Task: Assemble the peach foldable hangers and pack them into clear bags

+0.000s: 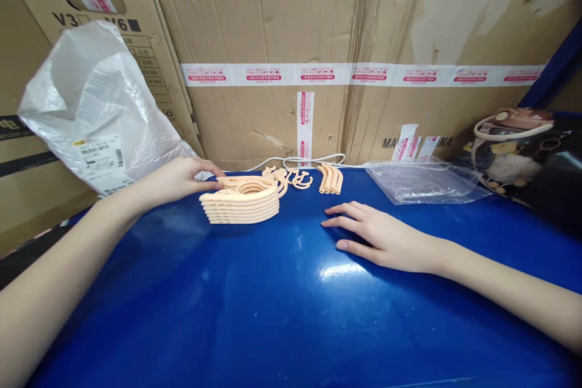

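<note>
Several beige curved plastic hanger arms [240,209] lie in a neat stack on the blue table. My left hand [182,179] reaches to the back left of this stack. Its thumb and forefinger close around the end of a beige hanger arm there; the other fingers are partly hidden. Behind and right of the stack sit several beige hanger hooks [300,180] in a loose cluster. A row of short curved beige tubes [331,179] lies beside them. On the table in front of these tubes, my right hand [368,233] rests palm down, fingers spread, holding nothing.
Large cardboard boxes [254,24] wall off the back of the blue table [282,309]. A white plastic bag [100,109] leans at the left. A white cable [273,160], a clear plastic bag [422,182] and a transparent pouch with a handle [509,154] lie along the back and right.
</note>
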A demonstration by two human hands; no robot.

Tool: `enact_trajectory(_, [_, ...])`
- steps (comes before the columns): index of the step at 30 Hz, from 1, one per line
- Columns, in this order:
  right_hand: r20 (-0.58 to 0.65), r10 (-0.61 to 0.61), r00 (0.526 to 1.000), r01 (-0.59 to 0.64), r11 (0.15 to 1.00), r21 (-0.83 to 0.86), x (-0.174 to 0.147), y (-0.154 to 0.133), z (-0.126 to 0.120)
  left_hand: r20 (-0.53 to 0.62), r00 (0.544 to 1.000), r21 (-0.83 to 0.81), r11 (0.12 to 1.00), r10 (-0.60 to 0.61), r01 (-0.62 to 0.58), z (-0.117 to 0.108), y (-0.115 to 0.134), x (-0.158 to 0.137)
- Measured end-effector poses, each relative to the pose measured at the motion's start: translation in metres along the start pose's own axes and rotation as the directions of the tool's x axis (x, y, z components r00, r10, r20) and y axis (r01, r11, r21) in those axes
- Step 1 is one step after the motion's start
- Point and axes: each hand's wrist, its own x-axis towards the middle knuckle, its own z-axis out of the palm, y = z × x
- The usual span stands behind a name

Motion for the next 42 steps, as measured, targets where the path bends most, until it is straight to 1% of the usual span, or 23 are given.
enact_trajectory(8, [-0.003,0.003,1.000,-0.003,1.000,0.007,-0.0004,-0.0006,-0.0005,-0.016,1.000,-0.002,1.000,-0.024,0.024,0.0004,0.0032,0.0005])
enact_trajectory(14, [-0.010,0.000,1.000,0.001,1.000,0.020,-0.0003,-0.0005,-0.0006,-0.006,0.998,-0.019,0.998,-0.060,0.060,-0.0002,0.0019,0.0001])
enact_trajectory(17, [0.000,0.001,1.000,-0.001,1.000,0.010,0.0000,-0.0005,-0.0009,0.019,0.997,-0.041,0.996,-0.076,0.077,0.0002,0.0005,-0.0006])
enact_trajectory(22, [0.013,-0.001,1.000,0.001,1.000,-0.007,0.0003,-0.0003,-0.0009,0.050,0.997,-0.079,0.995,-0.064,0.068,0.0044,-0.0004,0.0002])
enact_trajectory(27, [0.010,-0.001,1.000,0.001,1.000,-0.003,-0.0003,-0.0003,-0.0006,0.043,0.997,-0.085,0.995,-0.057,0.060,0.0084,-0.0001,0.0049])
enact_trajectory(34, [-0.003,-0.008,1.000,0.008,1.000,0.008,-0.0004,-0.0006,-0.0004,0.058,0.997,-0.071,0.996,-0.050,0.054,0.0054,0.0076,0.0023])
enact_trajectory(37, [-0.001,-0.008,1.000,0.008,1.000,0.014,-0.0006,-0.0006,-0.0005,0.068,0.996,-0.053,0.997,-0.054,0.058,0.0050,0.0062,0.0018])
enact_trajectory(40, [-0.003,-0.010,1.000,0.010,1.000,0.021,-0.0006,-0.0002,-0.0004,0.098,0.995,-0.085,0.996,-0.031,0.040,0.0069,0.0029,0.0023])
enact_trajectory(42, [0.004,-0.008,1.000,0.008,1.000,0.017,-0.0005,-0.0002,-0.0007,0.129,0.992,-0.139,0.990,-0.003,0.021,0.0090,0.0029,0.0022])
